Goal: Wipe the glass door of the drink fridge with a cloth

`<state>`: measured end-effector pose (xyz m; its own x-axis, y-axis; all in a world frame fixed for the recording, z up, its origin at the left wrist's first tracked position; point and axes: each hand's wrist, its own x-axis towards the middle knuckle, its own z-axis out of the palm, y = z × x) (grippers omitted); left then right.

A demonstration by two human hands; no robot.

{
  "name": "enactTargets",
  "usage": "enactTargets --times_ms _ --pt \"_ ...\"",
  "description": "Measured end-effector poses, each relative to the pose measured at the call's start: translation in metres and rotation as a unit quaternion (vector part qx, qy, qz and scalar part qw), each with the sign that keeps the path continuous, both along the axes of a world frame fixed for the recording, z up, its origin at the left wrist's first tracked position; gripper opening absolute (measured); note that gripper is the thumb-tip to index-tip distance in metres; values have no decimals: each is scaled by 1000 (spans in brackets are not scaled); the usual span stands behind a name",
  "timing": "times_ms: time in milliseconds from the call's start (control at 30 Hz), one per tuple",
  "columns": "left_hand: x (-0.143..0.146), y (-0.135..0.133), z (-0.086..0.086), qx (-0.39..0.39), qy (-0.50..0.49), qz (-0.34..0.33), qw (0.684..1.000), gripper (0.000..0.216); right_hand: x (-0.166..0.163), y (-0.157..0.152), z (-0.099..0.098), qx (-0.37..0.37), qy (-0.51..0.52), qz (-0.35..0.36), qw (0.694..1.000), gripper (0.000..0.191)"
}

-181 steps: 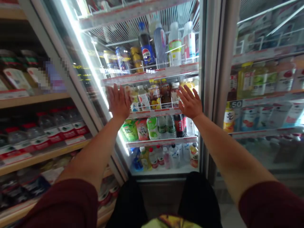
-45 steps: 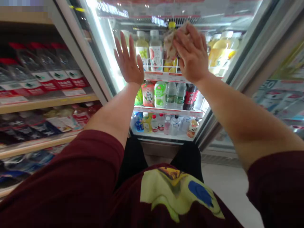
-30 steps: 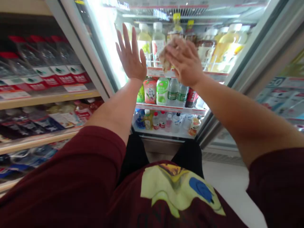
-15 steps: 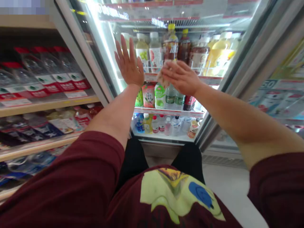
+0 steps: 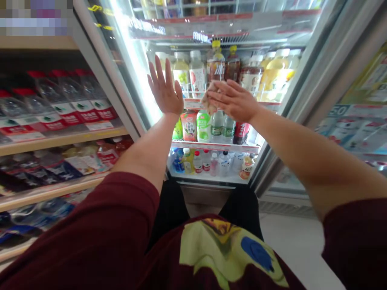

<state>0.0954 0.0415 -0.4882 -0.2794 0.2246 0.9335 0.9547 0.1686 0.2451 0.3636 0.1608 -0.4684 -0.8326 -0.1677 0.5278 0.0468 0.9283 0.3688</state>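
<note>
My left hand (image 5: 166, 92) lies flat with fingers spread against the glass door (image 5: 157, 117) of a lit drinks fridge. It holds nothing. To its right, my right hand (image 5: 234, 100) presses a crumpled pale cloth (image 5: 209, 100) to the same glass, with the cloth bunched under its fingers. Behind the glass, a bottle with a yellow cap (image 5: 215, 60) stands just above my right hand. A green-labelled bottle (image 5: 204, 125) and a pink-red carton-like pack (image 5: 189, 125) show below the two hands.
Wooden shelves (image 5: 66, 139) at the left hold red-capped water bottles (image 5: 65, 92) and other drinks. The metal door frame (image 5: 305, 108) runs along the right, beside another glass-fronted fridge (image 5: 347, 133). Pale floor (image 5: 284, 237) shows at lower right.
The view has tilted up slightly, so the fridge and both hands appear lower. My left hand stays flat on the glass. My right hand keeps the cloth, shifted little if at all.
</note>
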Motion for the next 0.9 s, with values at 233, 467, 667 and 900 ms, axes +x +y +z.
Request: enactTargets --times_ms 233,467,667,900 --pt "-2 2 1 2 11 16 1000 77 -6 3 -9 -34 204 -69 976 55" --pt "-8 2 -4 35 42 14 998 65 -2 -7 -16 54 4 27 998 54" --pt "-17 11 -6 44 47 21 998 73 -9 -9 -19 25 144 -49 988 55" --pt "-16 8 -8 55 82 17 995 82 -27 -11 -38 77 32 50 995 61"
